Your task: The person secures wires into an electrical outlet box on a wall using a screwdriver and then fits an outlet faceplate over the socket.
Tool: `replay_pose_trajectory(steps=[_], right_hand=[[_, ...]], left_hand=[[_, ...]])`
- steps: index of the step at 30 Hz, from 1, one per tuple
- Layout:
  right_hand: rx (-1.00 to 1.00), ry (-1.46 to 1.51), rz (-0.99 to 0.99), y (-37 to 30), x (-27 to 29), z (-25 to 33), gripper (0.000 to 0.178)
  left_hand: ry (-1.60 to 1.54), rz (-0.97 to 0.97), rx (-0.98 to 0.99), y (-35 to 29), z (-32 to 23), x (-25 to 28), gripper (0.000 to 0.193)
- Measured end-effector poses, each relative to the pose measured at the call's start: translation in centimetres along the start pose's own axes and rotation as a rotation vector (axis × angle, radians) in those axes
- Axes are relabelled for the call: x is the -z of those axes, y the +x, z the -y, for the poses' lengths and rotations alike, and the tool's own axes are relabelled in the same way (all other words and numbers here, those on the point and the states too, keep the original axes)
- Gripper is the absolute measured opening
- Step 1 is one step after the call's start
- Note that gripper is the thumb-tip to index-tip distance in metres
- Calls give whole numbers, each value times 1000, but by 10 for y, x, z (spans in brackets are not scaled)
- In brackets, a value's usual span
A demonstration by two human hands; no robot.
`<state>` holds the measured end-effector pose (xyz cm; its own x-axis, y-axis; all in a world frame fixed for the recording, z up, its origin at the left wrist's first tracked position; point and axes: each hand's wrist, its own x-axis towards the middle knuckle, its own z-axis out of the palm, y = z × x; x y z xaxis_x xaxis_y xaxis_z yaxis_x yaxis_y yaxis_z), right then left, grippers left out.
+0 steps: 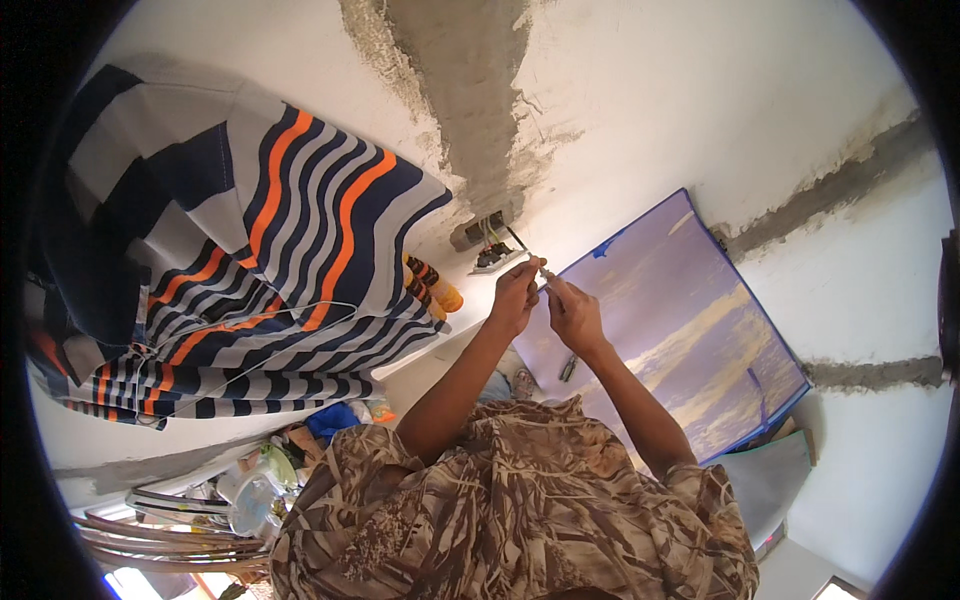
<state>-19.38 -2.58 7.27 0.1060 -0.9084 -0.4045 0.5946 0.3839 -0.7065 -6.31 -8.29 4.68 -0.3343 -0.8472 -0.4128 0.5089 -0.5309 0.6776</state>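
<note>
Small slim pale item (pixel 543 274) is sitting nr ctr of frame, btwn the fingertips of both hands; too small to tell its exact kind. L hand (pixel 514 300) is closing its fingers on it from the left; R hand (pixel 575 312) is pinching it from the right, fingers bent in. Thin dark rod-like piece (pixel 516 238) is slanting just above L hand; can't tell if it's a wire or a tool.

Just up-left of the hands, white-edged electrical fitting w/ dark back (pixel 492 258) is hanging by thin coloured wires (pixel 491 232) from a dark recessed wall box (pixel 468 235). Above, rough grey cement strip (pixel 485 100) is running up the white wall to top ctr.

Left side: big grey, navy & orange striped cloth (pixel 330 220) is hanging, w/ orange-and-dark bottle-like things (pixel 440 290) showing by its right edge. Right of ctr: blue-edged purple rectangular panel (pixel 640 320) is carrying a small dark object (pixel 569 368). Bottom ctr: brown patterned shirt (pixel 520 500) is filling the frame.
</note>
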Motion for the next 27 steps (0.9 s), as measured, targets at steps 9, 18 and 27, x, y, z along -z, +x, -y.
replay_pose_trajectory(steps=[9,18,27], right_hand=[[498,-803,-136,-9,-12,-13,31],[962,-1464,-134,0,-3,5,27],[616,-874,-138,-2,-11,1,24]], left_hand=[[93,-10,-16,-3,-5,9,29],[-28,70,-25,4,1,2,27],[15,51,8,6,-2,3,29]])
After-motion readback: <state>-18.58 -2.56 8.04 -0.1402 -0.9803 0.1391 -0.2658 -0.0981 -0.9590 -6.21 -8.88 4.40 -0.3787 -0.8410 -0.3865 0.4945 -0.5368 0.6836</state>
